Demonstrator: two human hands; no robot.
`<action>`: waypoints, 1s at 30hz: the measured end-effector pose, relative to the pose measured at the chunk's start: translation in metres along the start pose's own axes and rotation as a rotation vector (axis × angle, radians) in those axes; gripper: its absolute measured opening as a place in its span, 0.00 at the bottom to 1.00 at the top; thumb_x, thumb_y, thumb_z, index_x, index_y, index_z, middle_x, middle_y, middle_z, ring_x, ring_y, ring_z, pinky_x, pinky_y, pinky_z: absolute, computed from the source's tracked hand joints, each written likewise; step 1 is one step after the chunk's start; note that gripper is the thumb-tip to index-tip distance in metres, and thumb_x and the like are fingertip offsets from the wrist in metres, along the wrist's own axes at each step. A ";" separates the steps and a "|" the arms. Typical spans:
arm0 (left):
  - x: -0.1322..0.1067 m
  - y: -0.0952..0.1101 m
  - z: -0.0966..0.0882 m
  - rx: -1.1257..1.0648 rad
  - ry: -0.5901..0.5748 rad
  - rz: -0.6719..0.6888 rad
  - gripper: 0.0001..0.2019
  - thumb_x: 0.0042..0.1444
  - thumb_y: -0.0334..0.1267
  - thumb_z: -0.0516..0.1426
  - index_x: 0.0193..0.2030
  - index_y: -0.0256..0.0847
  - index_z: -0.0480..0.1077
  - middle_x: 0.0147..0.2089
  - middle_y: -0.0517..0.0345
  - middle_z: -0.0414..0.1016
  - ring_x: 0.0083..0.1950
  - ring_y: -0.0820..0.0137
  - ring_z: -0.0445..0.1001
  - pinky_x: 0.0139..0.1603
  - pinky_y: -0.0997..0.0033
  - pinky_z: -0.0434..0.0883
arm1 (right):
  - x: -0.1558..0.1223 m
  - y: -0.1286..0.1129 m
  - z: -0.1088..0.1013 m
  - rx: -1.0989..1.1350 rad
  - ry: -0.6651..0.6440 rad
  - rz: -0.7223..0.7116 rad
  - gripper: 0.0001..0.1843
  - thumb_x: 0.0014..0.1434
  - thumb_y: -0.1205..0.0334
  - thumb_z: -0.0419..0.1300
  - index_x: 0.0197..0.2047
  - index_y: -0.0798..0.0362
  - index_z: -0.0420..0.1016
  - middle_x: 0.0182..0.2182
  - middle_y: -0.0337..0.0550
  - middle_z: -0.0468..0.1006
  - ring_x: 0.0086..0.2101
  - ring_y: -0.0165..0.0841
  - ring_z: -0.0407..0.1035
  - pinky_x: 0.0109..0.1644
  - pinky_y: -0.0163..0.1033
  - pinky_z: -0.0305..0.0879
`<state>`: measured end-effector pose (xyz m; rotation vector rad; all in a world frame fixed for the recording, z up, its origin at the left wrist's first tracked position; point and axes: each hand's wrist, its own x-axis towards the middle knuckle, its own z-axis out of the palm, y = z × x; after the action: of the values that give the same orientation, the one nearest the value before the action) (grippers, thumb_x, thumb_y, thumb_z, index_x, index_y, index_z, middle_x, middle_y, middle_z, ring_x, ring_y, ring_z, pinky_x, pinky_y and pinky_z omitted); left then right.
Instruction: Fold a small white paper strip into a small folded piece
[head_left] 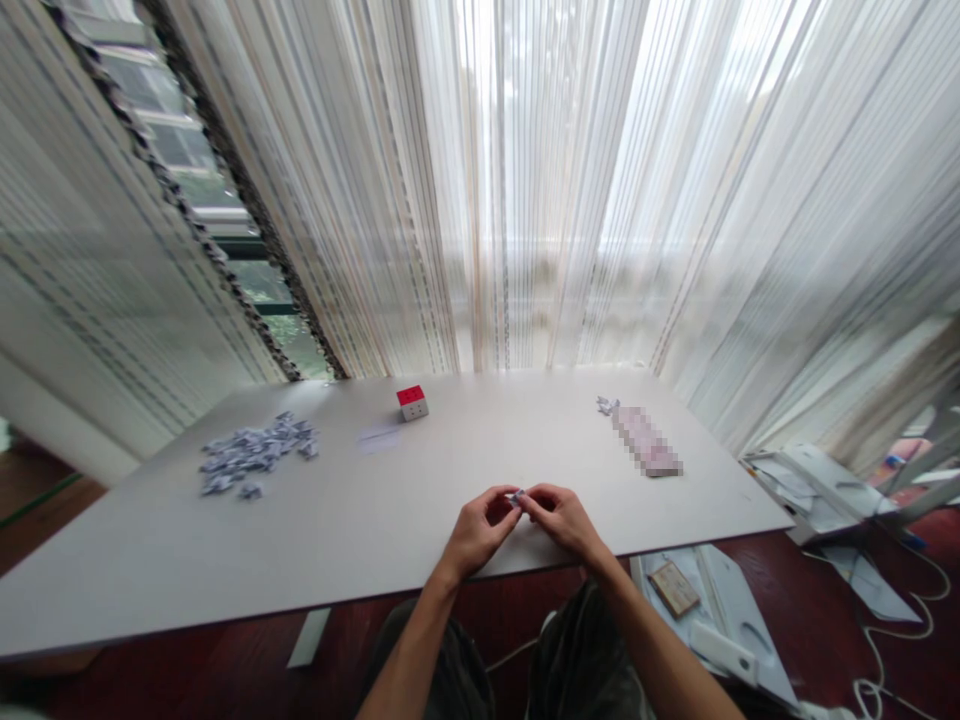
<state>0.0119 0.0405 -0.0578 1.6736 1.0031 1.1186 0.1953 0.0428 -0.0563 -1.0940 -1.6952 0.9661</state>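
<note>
Two hands meet over the near edge of the white table: left hand and right hand pinch one small folded paper piece between fingertips, both grasping it. Orientation: too small to tell long axis or which way it points. Risk: so slight a pinch could let it slip to the table or floor. Nearby: pile of folded paper pieces far left; red-and-white cube; strip stack, blurred.

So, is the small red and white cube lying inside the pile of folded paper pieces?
No, the red and white cube stands alone on the table, apart from the pile of paper pieces.
</note>
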 end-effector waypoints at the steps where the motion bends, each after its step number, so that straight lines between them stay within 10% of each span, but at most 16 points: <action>1: 0.001 -0.001 0.000 -0.021 0.001 -0.006 0.18 0.56 0.46 0.61 0.49 0.38 0.74 0.40 0.51 0.81 0.40 0.65 0.79 0.44 0.65 0.76 | 0.000 0.001 0.000 0.005 0.004 0.002 0.17 0.62 0.49 0.58 0.39 0.54 0.80 0.32 0.43 0.81 0.33 0.33 0.74 0.38 0.36 0.69; 30: 0.011 -0.002 0.007 -0.185 0.024 -0.151 0.20 0.55 0.50 0.62 0.43 0.33 0.77 0.42 0.44 0.82 0.35 0.62 0.82 0.38 0.64 0.78 | -0.007 0.018 0.012 -0.258 0.290 -0.264 0.13 0.63 0.60 0.58 0.50 0.48 0.78 0.39 0.46 0.81 0.35 0.36 0.75 0.40 0.41 0.74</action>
<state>0.0211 0.0499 -0.0585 1.4176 0.9924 1.0981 0.1901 0.0401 -0.0786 -1.0804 -1.6975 0.4088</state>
